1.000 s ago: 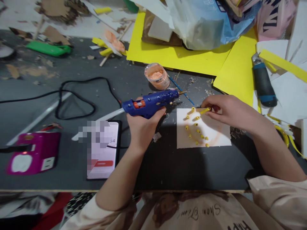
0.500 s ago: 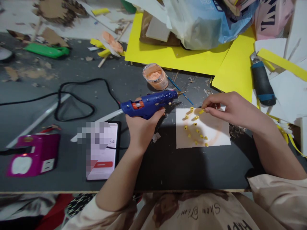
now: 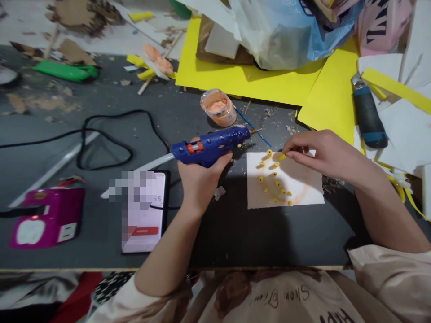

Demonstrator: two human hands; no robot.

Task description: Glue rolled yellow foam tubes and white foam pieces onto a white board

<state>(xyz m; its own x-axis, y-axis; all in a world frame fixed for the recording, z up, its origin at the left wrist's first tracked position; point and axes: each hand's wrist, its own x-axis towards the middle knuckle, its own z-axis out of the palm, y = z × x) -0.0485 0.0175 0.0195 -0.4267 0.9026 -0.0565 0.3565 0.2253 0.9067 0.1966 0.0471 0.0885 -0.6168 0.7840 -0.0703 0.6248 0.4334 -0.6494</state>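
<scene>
My left hand is closed around a blue hot glue gun, nozzle pointing right, a white glue stick jutting from its back. My right hand pinches a small yellow roll and presses it on the top edge of a white square card. Several other small yellow rolls stand glued on the card in a curve. The card lies on the dark table between my hands.
A jar of orange powder stands behind the gun, a thin blue brush beside it. A phone and a magenta box lie left. Black cable, yellow sheets, plastic bags, a dark utility knife, a green tool.
My right hand turned the yellow roll from lying sideways to standing on the card's top edge and has held it there. The glue gun has barely moved.
</scene>
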